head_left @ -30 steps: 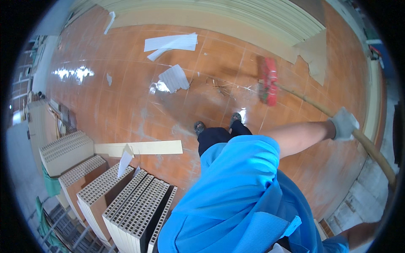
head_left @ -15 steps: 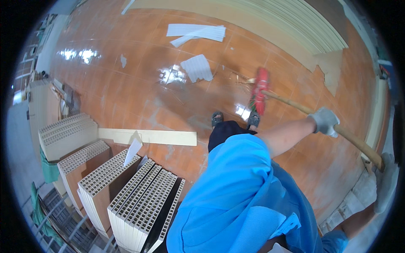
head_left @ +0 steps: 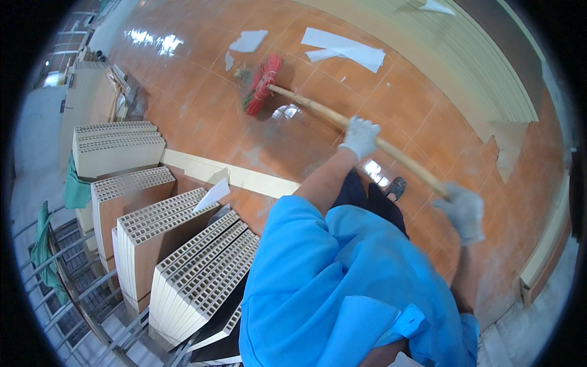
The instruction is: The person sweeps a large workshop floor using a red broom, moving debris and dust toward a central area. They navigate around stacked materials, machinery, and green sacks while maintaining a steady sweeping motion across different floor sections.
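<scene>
A broom with red bristles and a long wooden handle [head_left: 315,109] slants across the tiled floor in front of me. My left hand [head_left: 361,136], in a pale work glove, is closed round the middle of the handle. Near the handle's end, my right hand [head_left: 461,213], gloved too and slightly blurred, grips it from the other side. The red broom head [head_left: 264,84] rests on the floor, beside a greyish bit of debris at its left. Just beyond it lies a crumpled white sheet [head_left: 249,41].
Hollow-core panels [head_left: 205,272] stand in stacks on the left, with a long cream strip [head_left: 229,173] on the floor by them. White strips [head_left: 345,49] lie ahead. Long cream panels [head_left: 471,67] are piled at the far right. A metal frame [head_left: 79,306] stands lower left.
Both hands have swung the broom leftward; its head went from near my feet to the left, by the crumpled sheet, which has shifted away. My view has also turned.
</scene>
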A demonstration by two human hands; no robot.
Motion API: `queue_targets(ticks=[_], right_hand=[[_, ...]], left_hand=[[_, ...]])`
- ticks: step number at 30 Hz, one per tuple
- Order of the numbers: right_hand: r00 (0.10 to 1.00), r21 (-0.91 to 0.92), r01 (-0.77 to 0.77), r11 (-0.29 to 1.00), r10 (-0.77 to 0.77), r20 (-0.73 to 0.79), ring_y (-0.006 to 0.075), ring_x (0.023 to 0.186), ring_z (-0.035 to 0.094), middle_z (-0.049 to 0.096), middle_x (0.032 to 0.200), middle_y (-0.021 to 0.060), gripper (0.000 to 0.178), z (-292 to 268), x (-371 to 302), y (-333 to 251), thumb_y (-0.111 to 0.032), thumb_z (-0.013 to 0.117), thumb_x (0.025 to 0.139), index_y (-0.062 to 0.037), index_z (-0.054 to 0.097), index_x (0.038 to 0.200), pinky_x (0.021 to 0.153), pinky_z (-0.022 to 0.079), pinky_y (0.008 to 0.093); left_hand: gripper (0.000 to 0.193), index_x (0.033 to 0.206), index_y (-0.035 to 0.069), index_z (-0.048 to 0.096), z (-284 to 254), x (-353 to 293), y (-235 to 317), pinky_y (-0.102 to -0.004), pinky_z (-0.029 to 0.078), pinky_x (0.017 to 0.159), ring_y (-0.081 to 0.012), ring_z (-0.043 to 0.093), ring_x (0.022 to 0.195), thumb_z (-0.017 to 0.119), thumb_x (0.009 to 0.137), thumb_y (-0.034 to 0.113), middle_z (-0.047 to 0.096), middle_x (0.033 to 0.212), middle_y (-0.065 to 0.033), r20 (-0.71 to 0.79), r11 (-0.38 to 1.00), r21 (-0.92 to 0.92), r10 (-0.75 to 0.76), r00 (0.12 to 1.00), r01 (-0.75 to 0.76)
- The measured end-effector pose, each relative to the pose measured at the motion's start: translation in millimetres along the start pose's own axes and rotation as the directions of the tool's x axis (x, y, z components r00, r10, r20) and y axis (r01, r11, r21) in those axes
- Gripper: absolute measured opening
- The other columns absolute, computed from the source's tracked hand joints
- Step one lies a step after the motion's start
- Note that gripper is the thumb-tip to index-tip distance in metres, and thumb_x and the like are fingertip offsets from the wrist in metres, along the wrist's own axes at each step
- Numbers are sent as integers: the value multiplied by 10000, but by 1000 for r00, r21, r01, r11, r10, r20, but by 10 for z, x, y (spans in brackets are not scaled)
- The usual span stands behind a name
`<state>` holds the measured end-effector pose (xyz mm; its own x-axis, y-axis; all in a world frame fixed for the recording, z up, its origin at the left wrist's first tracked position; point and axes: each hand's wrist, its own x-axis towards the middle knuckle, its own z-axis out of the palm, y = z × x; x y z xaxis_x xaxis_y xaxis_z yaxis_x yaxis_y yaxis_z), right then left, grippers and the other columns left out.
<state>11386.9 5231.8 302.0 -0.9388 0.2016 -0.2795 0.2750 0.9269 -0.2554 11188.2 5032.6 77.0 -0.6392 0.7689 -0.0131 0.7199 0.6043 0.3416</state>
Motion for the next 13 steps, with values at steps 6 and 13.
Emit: queue_targets(ticks=[6, 13], right_hand=[[980, -215, -196, 957, 181, -84, 359, 736, 614, 625, 809, 185, 348, -1613, -1105, 551, -144, 773, 622, -20, 665, 929, 653, 473, 408], [790, -287, -613, 736, 561, -248, 247, 889, 623, 603, 941, 222, 414, -2824, -2393, 918, -83, 746, 605, -24, 646, 1002, 809, 465, 376]], left_hand=[[157, 907, 168, 665, -520, 354, 1545, -444, 482, 718, -271, 689, 836, 649, 755, 203, 701, 840, -88, 98, 889, -399, 287, 953, -227], [130, 807, 158, 635, -863, 959, 3427, -449, 484, 655, -310, 674, 725, 677, 793, 281, 676, 735, -106, -123, 541, -625, 643, 756, -562]])
